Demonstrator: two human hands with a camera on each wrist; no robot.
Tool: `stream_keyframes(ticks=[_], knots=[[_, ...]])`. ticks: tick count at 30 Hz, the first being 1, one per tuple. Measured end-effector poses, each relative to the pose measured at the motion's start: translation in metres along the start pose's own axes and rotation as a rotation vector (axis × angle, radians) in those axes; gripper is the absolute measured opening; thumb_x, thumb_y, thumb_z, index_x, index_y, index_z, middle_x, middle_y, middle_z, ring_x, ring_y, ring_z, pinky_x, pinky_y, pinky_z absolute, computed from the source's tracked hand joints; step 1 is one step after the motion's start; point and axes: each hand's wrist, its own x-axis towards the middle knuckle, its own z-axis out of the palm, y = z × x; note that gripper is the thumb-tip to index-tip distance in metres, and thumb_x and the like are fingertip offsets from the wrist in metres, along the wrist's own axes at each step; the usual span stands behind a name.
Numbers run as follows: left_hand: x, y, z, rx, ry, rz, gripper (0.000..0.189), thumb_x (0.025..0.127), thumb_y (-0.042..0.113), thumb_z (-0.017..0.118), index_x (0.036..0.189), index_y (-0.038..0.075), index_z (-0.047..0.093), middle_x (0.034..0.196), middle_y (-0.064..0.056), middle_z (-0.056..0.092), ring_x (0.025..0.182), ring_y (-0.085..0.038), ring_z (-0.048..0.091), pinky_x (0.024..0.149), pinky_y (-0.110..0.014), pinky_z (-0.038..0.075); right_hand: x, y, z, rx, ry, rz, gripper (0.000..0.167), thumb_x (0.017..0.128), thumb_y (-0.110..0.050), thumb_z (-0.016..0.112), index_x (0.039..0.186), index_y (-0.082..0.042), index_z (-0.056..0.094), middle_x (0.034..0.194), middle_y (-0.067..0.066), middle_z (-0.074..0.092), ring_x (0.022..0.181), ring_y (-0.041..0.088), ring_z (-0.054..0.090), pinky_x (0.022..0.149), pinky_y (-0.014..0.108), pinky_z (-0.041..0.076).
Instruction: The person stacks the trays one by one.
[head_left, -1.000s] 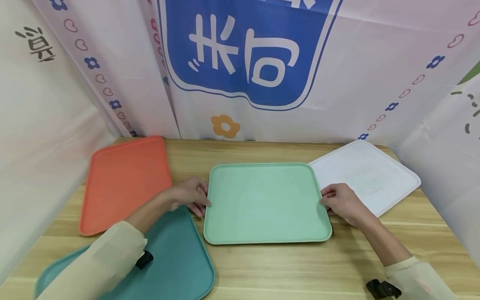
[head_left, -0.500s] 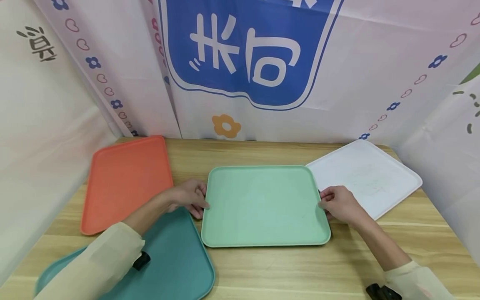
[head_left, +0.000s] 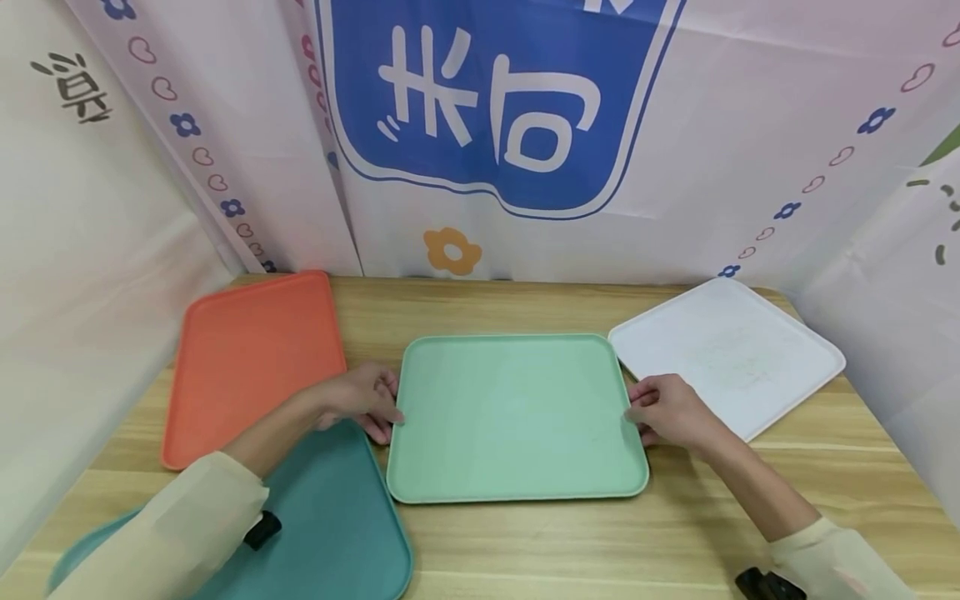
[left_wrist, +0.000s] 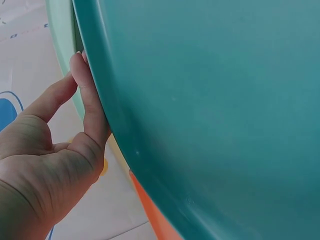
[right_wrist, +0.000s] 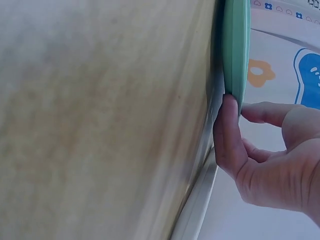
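A light green rectangular tray (head_left: 517, 417) is in the middle of the head view. My left hand (head_left: 363, 402) pinches its left edge, thumb on the rim and fingers below. On the opposite edge my right hand (head_left: 667, 410) pinches the rim the same way; the right wrist view shows thumb and fingers of the right hand (right_wrist: 265, 150) on either side of the green rim (right_wrist: 236, 55). A teal tray (head_left: 330, 508) lies under my left forearm, its edge next to the left hand (left_wrist: 60, 140) in the left wrist view.
An orange tray (head_left: 255, 367) lies at the back left, partly behind the left forearm. At the back right is a white tray (head_left: 727, 354), close to the green tray's corner. Printed cloth (head_left: 480, 242) walls in the wooden table (head_left: 525, 542) at the back and sides.
The green tray has moved left and slightly toward me, with both hands holding it. The teal tray has also shifted left. The orange and white trays stay where they were.
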Motion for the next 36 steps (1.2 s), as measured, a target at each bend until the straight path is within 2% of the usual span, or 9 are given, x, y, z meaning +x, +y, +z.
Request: stream_keyframes(ticks=[10, 25, 33, 36], knots=[[-0.001, 0.0012, -0.0019, -0.012, 0.006, -0.009, 0.033, 0.093, -0.005, 0.068, 0.114, -0.007, 0.043, 0.077, -0.016, 0.067, 0.064, -0.021, 0.069, 0.063, -0.034, 0.063, 0.0034, -0.0025, 0.0008, 0.024, -0.029, 0.051, 0.036, 0.092, 0.0, 0.068, 0.122, 0.015, 0.055, 0.099, 0.014, 0.063, 0.083, 0.02, 0.061, 0.067, 0.034, 0.063], [0.0027, 0.0031, -0.0024, -0.003, 0.038, -0.066, 0.031, 0.094, -0.003, 0.068, 0.114, -0.007, 0.044, 0.08, -0.018, 0.067, 0.065, -0.022, 0.069, 0.063, -0.035, 0.064, 0.0058, -0.0022, -0.0031, 0.051, -0.076, 0.055, 0.037, 0.094, -0.003, 0.066, 0.124, 0.015, 0.053, 0.094, 0.013, 0.064, 0.082, 0.021, 0.061, 0.068, 0.035, 0.064], [0.0039, 0.0028, -0.0015, 0.007, 0.057, -0.07, 0.014, 0.101, 0.005, 0.062, 0.102, -0.005, 0.052, 0.084, -0.017, 0.065, 0.066, -0.023, 0.071, 0.062, -0.036, 0.064, 0.0053, -0.0029, -0.0037, 0.067, -0.098, 0.057, 0.036, 0.097, -0.006, 0.063, 0.125, 0.015, 0.052, 0.09, 0.013, 0.06, 0.081, 0.021, 0.06, 0.068, 0.035, 0.064], [0.0039, 0.0021, -0.0017, 0.007, 0.057, -0.065, 0.017, 0.105, 0.01, 0.057, 0.101, -0.006, 0.056, 0.084, -0.017, 0.064, 0.067, -0.023, 0.072, 0.063, -0.036, 0.064, 0.0049, -0.0025, -0.004, 0.072, -0.098, 0.066, 0.037, 0.098, -0.008, 0.064, 0.126, 0.015, 0.052, 0.091, 0.013, 0.06, 0.082, 0.021, 0.059, 0.068, 0.036, 0.064]])
